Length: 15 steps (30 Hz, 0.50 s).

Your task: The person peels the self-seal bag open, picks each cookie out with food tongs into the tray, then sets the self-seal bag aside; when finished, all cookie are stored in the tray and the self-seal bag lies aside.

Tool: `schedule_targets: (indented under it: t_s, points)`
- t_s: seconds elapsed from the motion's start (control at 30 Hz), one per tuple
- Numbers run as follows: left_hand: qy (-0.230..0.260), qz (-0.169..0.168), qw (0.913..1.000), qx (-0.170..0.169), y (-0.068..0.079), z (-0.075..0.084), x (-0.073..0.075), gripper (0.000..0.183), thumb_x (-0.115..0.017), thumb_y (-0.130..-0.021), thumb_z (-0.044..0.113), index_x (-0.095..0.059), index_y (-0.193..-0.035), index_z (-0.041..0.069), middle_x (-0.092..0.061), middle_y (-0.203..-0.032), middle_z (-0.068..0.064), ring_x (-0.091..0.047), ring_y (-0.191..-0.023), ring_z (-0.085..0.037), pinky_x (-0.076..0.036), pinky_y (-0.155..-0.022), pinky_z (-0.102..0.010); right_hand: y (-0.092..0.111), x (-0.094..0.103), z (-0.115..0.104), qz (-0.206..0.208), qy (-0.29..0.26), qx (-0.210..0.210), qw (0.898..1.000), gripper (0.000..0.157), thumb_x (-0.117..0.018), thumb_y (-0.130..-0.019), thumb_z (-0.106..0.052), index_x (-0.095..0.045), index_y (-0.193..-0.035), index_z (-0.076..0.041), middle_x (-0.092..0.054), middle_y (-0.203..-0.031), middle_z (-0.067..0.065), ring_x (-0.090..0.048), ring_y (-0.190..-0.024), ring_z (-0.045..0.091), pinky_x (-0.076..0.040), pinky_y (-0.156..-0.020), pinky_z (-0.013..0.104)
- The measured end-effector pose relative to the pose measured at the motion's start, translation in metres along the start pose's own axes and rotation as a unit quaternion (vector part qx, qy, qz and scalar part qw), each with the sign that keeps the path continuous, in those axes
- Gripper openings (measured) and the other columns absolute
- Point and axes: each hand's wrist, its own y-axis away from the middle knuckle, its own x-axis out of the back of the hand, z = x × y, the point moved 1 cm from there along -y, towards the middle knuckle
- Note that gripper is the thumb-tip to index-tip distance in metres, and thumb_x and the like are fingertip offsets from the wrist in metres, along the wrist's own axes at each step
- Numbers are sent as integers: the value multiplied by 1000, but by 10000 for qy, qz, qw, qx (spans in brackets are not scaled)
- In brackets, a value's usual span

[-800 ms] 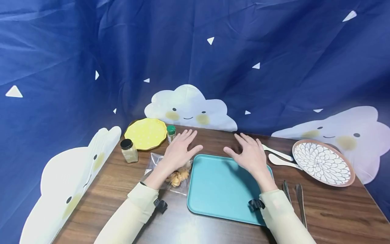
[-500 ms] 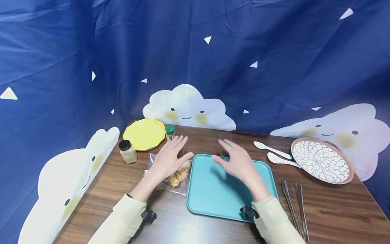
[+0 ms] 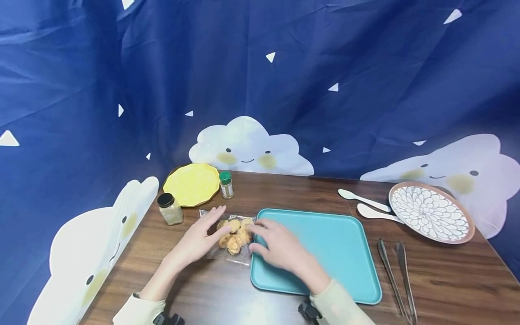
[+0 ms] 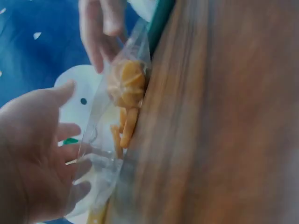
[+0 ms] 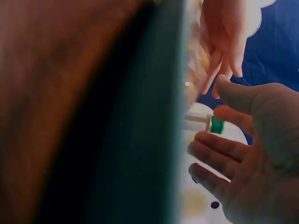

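Observation:
A clear plastic bag of golden, ridged snack pieces lies on the wooden table, against the left side of the teal tray. On the bag's left side is my left hand, its fingers extended and thumb spread; in the left wrist view its fingertips overlap the bag's film. My right hand is above the tray's left part, slightly blurred, with its fingertips right at the bag's right edge. Its fingers are loosely spread in the right wrist view. Neither hand grips anything.
Behind the bag stand a green-capped shaker, a yellow plate and a black-lidded jar. Right of the tray lie metal tongs, two white spoons and a patterned plate. A blue cloth hangs behind the table.
Both hands have come down and nearer the body. The right hand has moved left from over the tray to the bag's edge; the left has moved to the bag's left side.

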Motion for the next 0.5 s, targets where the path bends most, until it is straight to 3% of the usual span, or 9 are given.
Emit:
schedule_targets:
  t_s: [0.2, 0.5]
  points:
    - [204, -189, 9996, -64, 18, -9, -6, 75, -54, -96, 66, -34, -158, 30, -30, -168, -2, -20, -160, -31, -23, -125, -65, 0, -12, -17, -193, -232, 454, 9985, 47, -65, -98, -41, -59, -142, -25, -62, -134, 3, -60, -124, 21, -51, -107, 43]
    - [-398, -391, 9980, -289, 22, -9, -12, 79, -59, -94, 62, -32, -159, 27, -26, -170, -6, -17, -159, -37, -16, -127, -66, -7, -14, -24, -27, -343, 771, 9964, 39, -69, -95, -32, -66, -134, -31, -63, -118, -4, -57, -105, 12, -52, -94, 34]
